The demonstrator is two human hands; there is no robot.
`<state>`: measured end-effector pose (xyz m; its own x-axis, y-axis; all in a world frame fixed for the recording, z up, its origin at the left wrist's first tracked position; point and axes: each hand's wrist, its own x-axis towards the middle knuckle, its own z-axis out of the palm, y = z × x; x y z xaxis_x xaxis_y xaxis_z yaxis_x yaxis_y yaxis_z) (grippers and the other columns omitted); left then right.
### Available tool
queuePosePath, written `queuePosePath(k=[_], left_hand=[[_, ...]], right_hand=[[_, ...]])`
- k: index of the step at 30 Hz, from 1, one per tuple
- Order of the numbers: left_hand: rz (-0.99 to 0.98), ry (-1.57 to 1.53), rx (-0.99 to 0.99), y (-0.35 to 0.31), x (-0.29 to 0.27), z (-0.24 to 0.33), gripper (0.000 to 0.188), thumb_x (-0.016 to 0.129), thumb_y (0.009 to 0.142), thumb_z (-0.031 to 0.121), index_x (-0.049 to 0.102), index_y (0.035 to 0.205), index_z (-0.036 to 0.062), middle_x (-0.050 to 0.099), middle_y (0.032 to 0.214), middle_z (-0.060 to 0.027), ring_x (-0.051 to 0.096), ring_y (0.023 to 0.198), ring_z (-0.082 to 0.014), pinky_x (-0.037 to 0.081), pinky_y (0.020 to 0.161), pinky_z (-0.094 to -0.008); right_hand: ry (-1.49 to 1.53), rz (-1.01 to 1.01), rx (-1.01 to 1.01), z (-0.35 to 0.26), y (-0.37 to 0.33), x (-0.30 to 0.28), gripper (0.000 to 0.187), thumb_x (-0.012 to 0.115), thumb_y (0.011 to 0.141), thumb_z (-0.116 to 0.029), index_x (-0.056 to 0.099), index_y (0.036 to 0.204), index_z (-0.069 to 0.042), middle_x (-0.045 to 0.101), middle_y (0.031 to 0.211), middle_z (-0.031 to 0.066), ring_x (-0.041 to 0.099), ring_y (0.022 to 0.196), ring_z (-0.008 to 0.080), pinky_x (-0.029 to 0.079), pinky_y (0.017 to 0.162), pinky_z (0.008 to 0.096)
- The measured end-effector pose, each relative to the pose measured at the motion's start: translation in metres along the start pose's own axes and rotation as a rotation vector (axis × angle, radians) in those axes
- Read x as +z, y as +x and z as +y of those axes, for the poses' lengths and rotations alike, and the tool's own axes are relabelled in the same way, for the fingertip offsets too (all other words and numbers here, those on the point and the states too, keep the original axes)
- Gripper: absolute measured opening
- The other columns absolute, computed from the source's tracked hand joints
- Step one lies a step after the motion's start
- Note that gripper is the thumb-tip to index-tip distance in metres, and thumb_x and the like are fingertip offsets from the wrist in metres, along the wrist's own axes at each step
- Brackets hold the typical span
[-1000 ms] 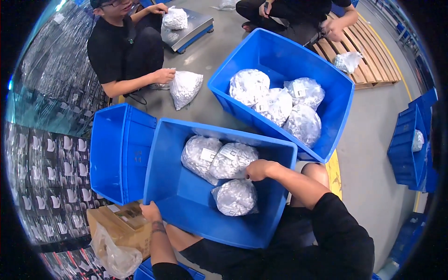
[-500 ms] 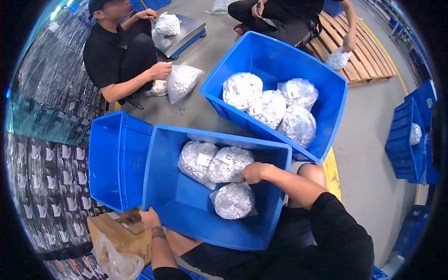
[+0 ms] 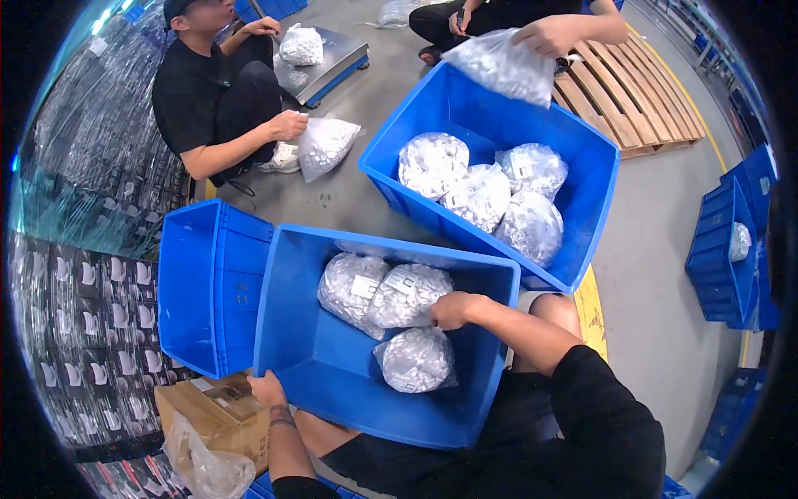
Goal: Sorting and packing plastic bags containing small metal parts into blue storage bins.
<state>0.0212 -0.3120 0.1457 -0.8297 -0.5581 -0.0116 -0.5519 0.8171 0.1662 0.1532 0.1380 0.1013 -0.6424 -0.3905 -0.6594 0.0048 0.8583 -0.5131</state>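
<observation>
A blue plastic bin (image 3: 293, 337) stands tilted in front of me with three clear bags of small white parts inside. My left hand (image 3: 266, 388) is closed round its near left rim. Inside, my right hand (image 3: 450, 310) is closed on the right side of one labelled bag (image 3: 407, 298); its fingertips are partly hidden. Against that bag's left side lies another labelled bag (image 3: 349, 284). The third bag (image 3: 416, 360) rests just below them, nearer to me.
Beyond it, a second blue bin (image 3: 403, 193) holds several bags; a co-worker's hand (image 3: 552, 37) dangles another bag (image 3: 504, 65) over its far edge. At left are nested blue bins (image 3: 189, 291) and a cardboard box (image 3: 229, 428). Another person holds a bag (image 3: 327, 150) near a scale (image 3: 342, 58).
The co-worker at the far right has lifted a bag from beside the pallet and brought it left over the second bin. My hands have stayed in place.
</observation>
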Motion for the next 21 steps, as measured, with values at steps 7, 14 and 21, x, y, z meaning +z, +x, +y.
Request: queuePosePath(k=[7,14,21], left_hand=[[0.031,-0.033,0.062,0.016,0.01,-0.02,0.049,0.065,0.078,0.023,0.053,0.118,-0.0019,0.063,0.106,-0.027,0.062,0.099,-0.0425,0.049,0.087,-0.049],[0.02,0.027,0.082,0.006,0.005,-0.004,0.047,0.065,0.08,0.021,0.053,0.117,-0.0042,0.063,0.108,-0.0267,0.062,0.099,-0.0408,0.049,0.087,-0.0473],[0.016,-0.055,0.085,0.016,0.013,-0.017,0.044,0.063,0.079,0.022,0.054,0.113,-0.0048,0.063,0.104,-0.0273,0.062,0.096,-0.0428,0.049,0.085,-0.0488]], right_hand=[[0.015,0.04,0.006,-0.001,0.008,0.003,0.031,0.054,0.079,-0.016,0.07,0.106,-0.012,0.069,0.102,0.0132,0.064,0.097,0.0334,0.049,0.084,0.043],[0.033,0.055,-0.009,0.0,0.001,0.002,0.033,0.055,0.077,-0.014,0.07,0.107,-0.014,0.068,0.103,0.0136,0.063,0.099,0.0339,0.049,0.084,0.0434],[0.023,0.086,-0.017,-0.001,-0.001,0.001,0.026,0.055,0.077,-0.016,0.072,0.096,-0.008,0.068,0.096,0.0177,0.065,0.092,0.0358,0.05,0.08,0.0462]])
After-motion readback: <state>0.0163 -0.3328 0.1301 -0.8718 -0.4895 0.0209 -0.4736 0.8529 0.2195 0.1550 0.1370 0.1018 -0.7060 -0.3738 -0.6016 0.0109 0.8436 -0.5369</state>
